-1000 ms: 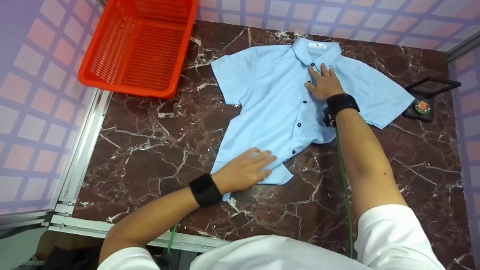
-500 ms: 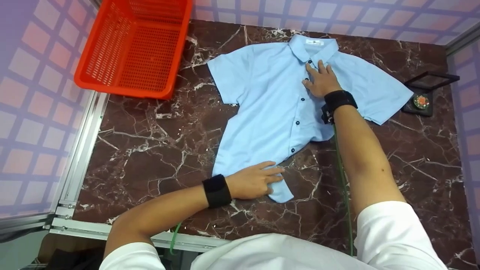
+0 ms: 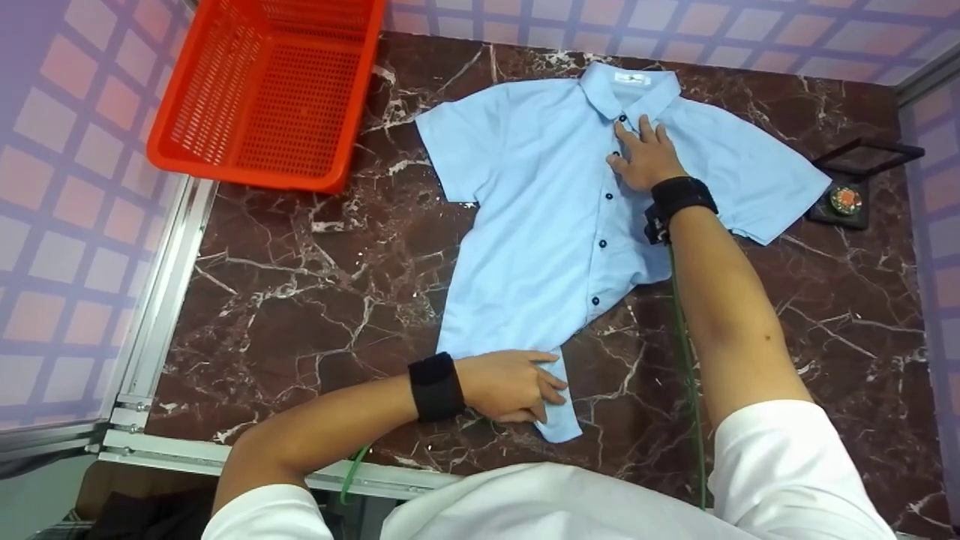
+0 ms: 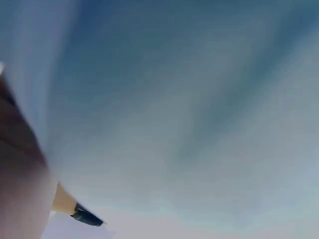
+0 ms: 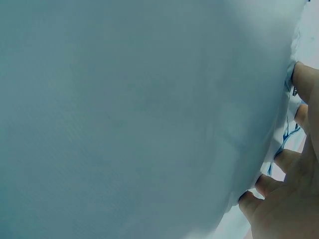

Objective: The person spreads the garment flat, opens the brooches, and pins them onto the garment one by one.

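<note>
A light blue short-sleeved shirt (image 3: pixel 532 225) with dark buttons lies front side up on the table, collar at the far side. My left hand (image 3: pixel 504 384) rests palm down across its lower end, fingers spread and slightly bent over the hem. A strip of the hem (image 3: pixel 561 427) shows past those fingertips. Up by the collar, my right hand (image 3: pixel 649 159) presses its spread fingertips on the button placket. In the right wrist view the fingertips (image 5: pixel 266 185) touch the cloth. Blue cloth (image 4: pixel 174 124) fills most of the left wrist view. The shirt's lower right part is bunched beneath the right forearm.
An orange-red plastic basket (image 3: pixel 341 161) stands at the back left. Beyond the right sleeve sits a small black stand with an open lid (image 3: pixel 840 219) and a round ornament (image 3: pixel 846 199). Dark marbled tabletop (image 3: pixel 322 300) surrounds the shirt. A green cord (image 3: pixel 684 337) runs along the right forearm.
My left hand has slid down the shirt toward the front edge, and the hem has come nearer to me, lying straighter. The right hand stays at the placket.
</note>
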Motion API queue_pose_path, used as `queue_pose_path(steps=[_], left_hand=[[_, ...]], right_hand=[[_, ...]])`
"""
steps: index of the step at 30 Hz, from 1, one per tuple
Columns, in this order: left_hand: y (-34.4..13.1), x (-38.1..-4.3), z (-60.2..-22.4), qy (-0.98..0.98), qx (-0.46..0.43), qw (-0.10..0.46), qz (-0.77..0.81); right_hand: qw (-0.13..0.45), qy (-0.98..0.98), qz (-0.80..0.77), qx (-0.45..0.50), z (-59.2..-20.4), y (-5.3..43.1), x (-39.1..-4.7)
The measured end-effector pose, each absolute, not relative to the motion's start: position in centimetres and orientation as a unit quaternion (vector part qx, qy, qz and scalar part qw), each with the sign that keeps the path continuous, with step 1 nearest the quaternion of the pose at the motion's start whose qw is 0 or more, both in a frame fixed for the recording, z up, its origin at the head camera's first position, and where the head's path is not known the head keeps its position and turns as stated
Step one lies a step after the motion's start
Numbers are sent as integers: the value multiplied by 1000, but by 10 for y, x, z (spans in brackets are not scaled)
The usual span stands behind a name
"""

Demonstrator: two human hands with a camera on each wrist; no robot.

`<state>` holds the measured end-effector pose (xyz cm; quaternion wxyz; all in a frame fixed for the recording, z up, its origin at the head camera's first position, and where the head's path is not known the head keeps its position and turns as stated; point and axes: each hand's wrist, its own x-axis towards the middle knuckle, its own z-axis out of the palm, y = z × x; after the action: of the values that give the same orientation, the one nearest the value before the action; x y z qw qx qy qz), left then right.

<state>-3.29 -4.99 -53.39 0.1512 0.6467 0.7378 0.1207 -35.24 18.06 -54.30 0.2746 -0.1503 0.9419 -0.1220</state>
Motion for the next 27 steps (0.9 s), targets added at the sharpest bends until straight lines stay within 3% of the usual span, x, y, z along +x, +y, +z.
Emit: queue_pose_path(steps=[3,9,15,21,27], left_hand=[[-52,-38,-530,736,637,174,152],[-56,-54,-521,789,577,96,191],[-67,-104,-510,849,460,99,239],[-79,-176,-506,919,318,121,198],[-72,-223,-505,943,259,120,172]], right_hand=[[275,943,-122,-145,-541,181,-353],[265,944,-120,-155,-540,182,-353],[227,942,-182,-168,-543,195,-344],[92,933,-321,-134,-538,220,-321],[-70,910,-407,25,-527,254,-272]])
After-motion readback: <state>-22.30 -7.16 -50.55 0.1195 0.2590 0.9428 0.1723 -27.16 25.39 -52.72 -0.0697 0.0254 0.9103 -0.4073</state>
